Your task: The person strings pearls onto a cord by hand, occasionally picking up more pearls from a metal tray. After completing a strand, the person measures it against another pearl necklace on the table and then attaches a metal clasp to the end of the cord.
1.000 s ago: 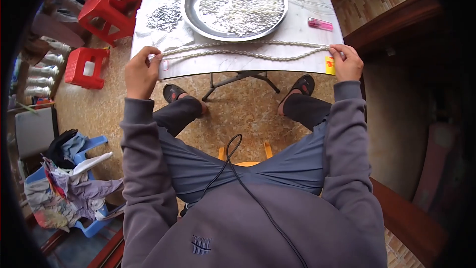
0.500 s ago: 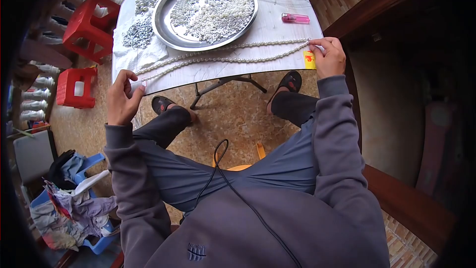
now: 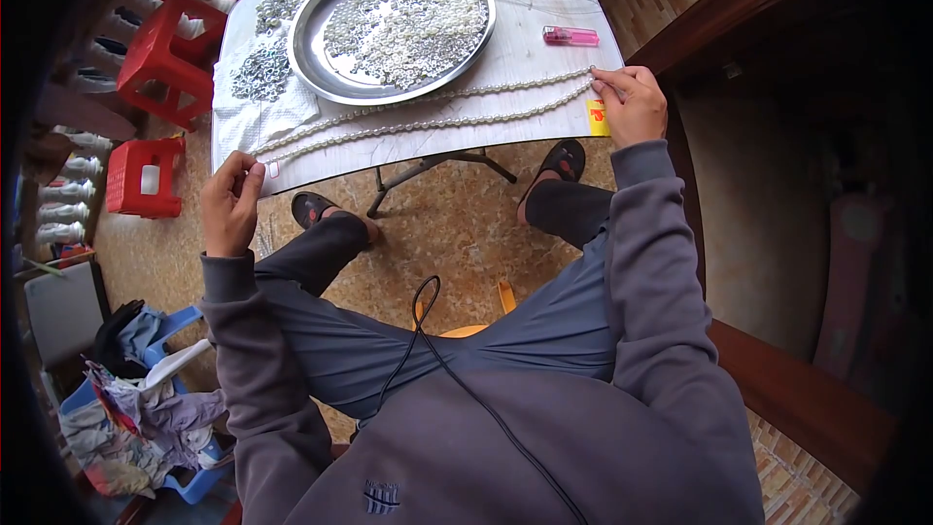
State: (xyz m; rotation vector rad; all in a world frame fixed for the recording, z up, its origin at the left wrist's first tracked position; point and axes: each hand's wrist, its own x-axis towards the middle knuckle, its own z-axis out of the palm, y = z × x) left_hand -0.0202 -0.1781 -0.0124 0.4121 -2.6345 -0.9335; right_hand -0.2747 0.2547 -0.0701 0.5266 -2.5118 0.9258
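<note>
A long doubled strand of white pearl beads [image 3: 428, 124] stretches across the front of the table. My left hand [image 3: 231, 204] is closed, thumb and fingers pinching its left end at the table's edge. At the far right, my right hand [image 3: 636, 107] pinches the other end, where the two rows meet. Behind the strand stands a round metal tray [image 3: 313, 80] with a heap of loose pearl and silvery beads [image 3: 408, 24]. Beside my right hand lies a yellow label [image 3: 598, 118] with red marks.
Silvery pieces [image 3: 260, 73] lie on a white cloth [image 3: 238, 119] at the table's left. A pink lighter [image 3: 571, 36] and thin clear thread lie at the right. Red stools [image 3: 146, 175] stand left of the table; a blue chair [image 3: 185, 326] bears clothes. A black cable crosses my lap.
My left hand has closed its thumb and fingers together at the strand's left end. The two rows lie a little farther apart. The whole view has shifted slightly.
</note>
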